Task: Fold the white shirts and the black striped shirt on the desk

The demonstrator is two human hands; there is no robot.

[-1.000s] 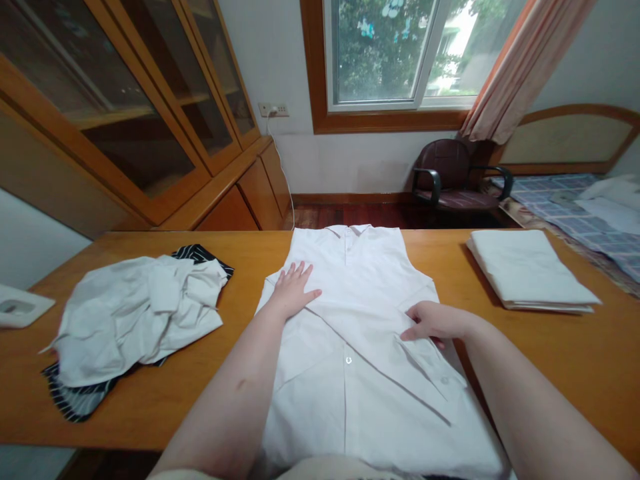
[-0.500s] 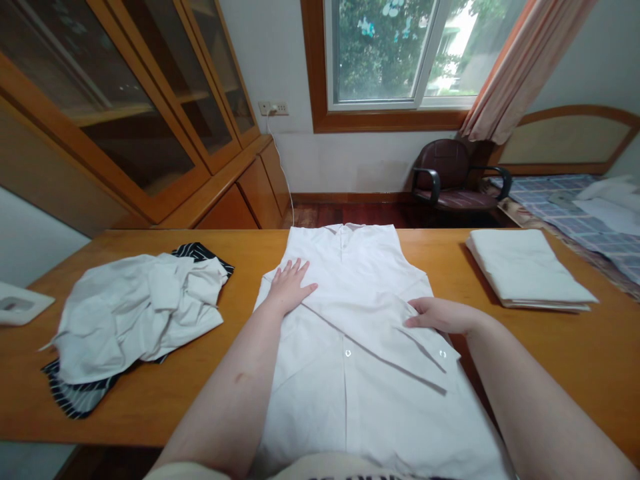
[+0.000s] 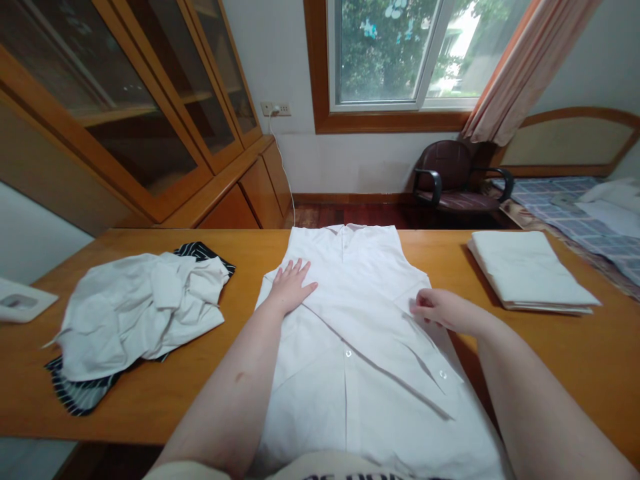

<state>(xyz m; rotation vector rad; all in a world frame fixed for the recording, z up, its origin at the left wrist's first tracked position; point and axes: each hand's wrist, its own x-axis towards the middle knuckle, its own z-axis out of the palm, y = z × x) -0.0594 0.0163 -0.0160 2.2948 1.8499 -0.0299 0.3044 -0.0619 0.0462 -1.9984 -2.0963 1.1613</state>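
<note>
A white buttoned shirt lies flat on the wooden table, collar at the far edge and both sleeves folded across the body. My left hand rests flat on the shirt's left shoulder area, fingers spread. At the shirt's right side my right hand has its fingers curled, pinching the folded sleeve near its upper end.
A crumpled heap of white and striped clothes lies on the table's left. A folded white stack sits at the right. A white object is at the far left edge. Beyond stand a dark chair, a cabinet and a bed.
My right hand has slid up and to the right along the folded sleeve, and its fingers have curled onto the cloth. The left hand has stayed put.
</note>
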